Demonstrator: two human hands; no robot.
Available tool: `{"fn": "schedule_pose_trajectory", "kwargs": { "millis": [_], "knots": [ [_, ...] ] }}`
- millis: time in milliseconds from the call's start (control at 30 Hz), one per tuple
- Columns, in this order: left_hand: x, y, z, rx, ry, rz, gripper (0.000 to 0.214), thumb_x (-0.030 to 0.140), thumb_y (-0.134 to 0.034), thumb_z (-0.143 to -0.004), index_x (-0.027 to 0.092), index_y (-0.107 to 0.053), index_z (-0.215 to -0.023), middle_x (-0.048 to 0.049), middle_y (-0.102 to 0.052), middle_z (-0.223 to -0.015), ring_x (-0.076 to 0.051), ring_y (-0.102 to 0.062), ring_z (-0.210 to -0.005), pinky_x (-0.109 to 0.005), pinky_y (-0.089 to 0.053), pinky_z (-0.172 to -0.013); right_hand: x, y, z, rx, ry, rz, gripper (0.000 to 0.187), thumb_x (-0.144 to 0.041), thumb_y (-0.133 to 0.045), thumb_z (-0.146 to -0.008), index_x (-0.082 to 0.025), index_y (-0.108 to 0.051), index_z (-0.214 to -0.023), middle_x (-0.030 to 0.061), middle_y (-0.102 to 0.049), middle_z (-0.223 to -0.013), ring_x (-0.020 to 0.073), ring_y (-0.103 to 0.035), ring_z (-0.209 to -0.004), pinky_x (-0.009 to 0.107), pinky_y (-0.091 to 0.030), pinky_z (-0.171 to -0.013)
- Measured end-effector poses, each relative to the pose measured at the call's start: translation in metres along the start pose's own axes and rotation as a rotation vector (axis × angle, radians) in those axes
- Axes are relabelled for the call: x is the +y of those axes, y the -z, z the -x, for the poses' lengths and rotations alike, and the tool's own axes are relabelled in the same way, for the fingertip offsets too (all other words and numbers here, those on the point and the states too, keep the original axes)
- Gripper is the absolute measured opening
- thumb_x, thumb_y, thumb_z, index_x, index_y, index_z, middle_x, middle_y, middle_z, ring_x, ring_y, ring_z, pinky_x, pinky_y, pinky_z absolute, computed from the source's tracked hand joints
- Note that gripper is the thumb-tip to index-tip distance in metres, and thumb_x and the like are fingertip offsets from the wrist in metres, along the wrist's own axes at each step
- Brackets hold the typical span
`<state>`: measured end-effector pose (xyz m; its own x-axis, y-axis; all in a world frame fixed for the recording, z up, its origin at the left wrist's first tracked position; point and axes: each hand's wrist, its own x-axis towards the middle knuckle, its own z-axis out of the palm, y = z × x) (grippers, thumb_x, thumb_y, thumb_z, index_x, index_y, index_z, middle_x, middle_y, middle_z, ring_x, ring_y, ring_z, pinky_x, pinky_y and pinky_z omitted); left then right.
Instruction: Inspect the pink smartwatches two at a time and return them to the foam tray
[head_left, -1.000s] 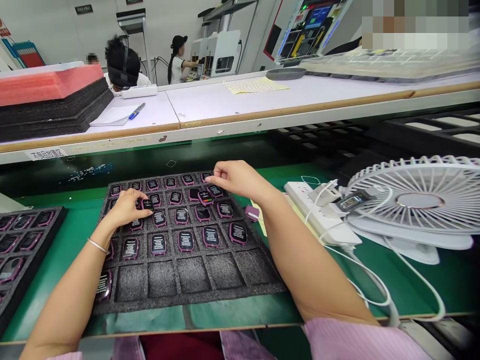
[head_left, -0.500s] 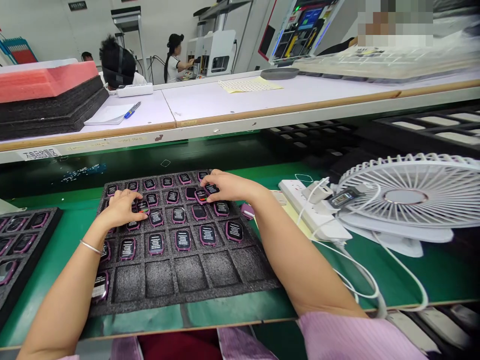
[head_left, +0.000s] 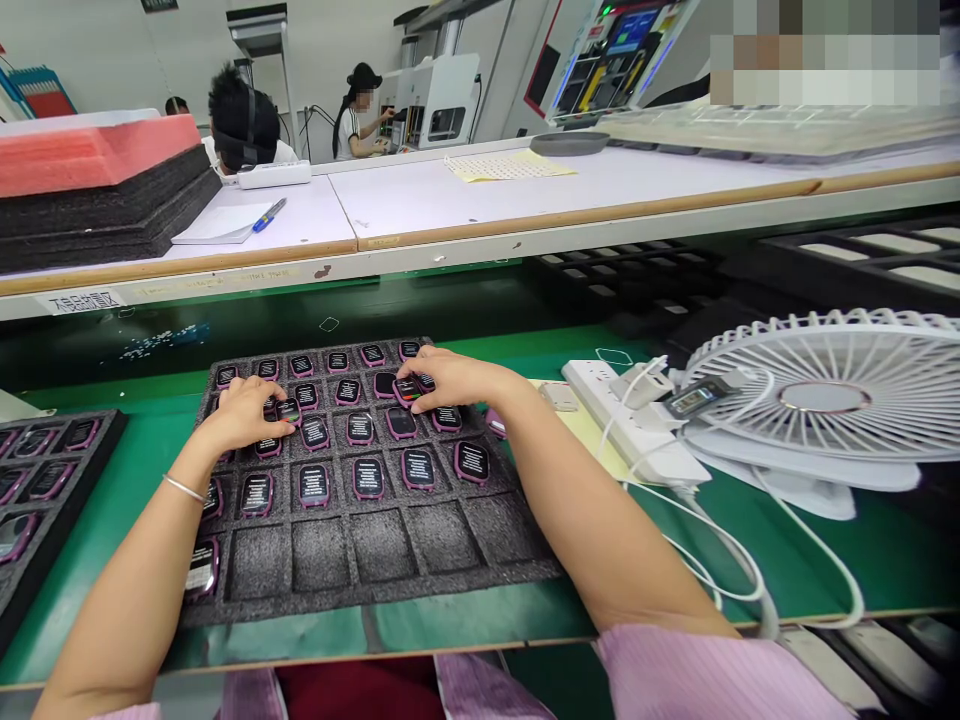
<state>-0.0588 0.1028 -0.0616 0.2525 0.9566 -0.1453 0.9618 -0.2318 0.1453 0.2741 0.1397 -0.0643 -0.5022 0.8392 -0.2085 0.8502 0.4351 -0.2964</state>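
Observation:
A dark grey foam tray [head_left: 320, 553] lies on the green work surface, with several purple-framed smartwatch bodies in its pockets. Most of their screens show white text. Over the tray's left side, my left hand [head_left: 244, 415] pinches one smartwatch [head_left: 288, 411] between thumb and fingers, slightly above its neighbours. My right hand [head_left: 444, 378], at the back right, grips another smartwatch [head_left: 408, 391] whose screen shows a strip of red and green. The fingers of both hands partly cover the watches behind them. A watch [head_left: 401, 423] with a dark screen sits just in front of my right hand.
Another foam tray [head_left: 112, 440] of watches stands at the left. To the right are a white power strip [head_left: 630, 425] with cables and a white fan [head_left: 817, 400]. A raised shelf [head_left: 450, 215] crosses behind, bearing foam stacks and a pen [head_left: 270, 215]. Other people sit beyond.
The whole view has shifted very slightly. Both hands stay in nearly the same place over the tray, each with its watch still gripped.

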Motion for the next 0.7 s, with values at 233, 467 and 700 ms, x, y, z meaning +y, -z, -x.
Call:
{"fn": "schedule_pose_trajectory", "kwargs": {
  "millis": [233,467,700],
  "knots": [
    [-0.001,-0.002,0.0,0.014,-0.019,0.002,0.049,0.052,-0.064,-0.073,0.022,-0.063,-0.112,-0.0114,-0.058,-0.123,-0.035,-0.046,-0.114,-0.047,-0.036,-0.098,0.002,-0.003,-0.001,0.078,0.079,0.025,0.044,-0.028,-0.075,-0.074,-0.02,-0.065,-0.115,0.0095,-0.057,-0.101,0.031,-0.058,-0.103,0.038,-0.048,-0.087],
    [0.012,0.006,0.006,0.119,-0.041,0.141,0.051,0.049,-0.069,-0.071,0.02,-0.064,-0.113,-0.0125,-0.061,-0.121,-0.037,-0.046,-0.116,-0.05,-0.036,-0.1,-0.019,0.006,0.007,0.201,0.158,0.021,0.035,-0.023,-0.073,-0.074,-0.015,-0.062,-0.106,0.0129,-0.059,-0.11,0.0313,-0.058,-0.105,0.038,-0.044,-0.087],
    [0.08,0.007,0.04,0.067,-0.179,1.301,0.06,0.042,-0.063,-0.082,0.019,-0.047,-0.135,-0.0108,-0.065,-0.12,-0.023,-0.061,-0.107,-0.038,-0.048,-0.09,-0.088,0.009,0.037,0.569,0.444,-0.003,0.033,-0.024,-0.069,-0.08,-0.017,-0.055,-0.109,0.0105,-0.062,-0.107,0.0277,-0.058,-0.099,0.036,-0.037,-0.081]
  ]
}}
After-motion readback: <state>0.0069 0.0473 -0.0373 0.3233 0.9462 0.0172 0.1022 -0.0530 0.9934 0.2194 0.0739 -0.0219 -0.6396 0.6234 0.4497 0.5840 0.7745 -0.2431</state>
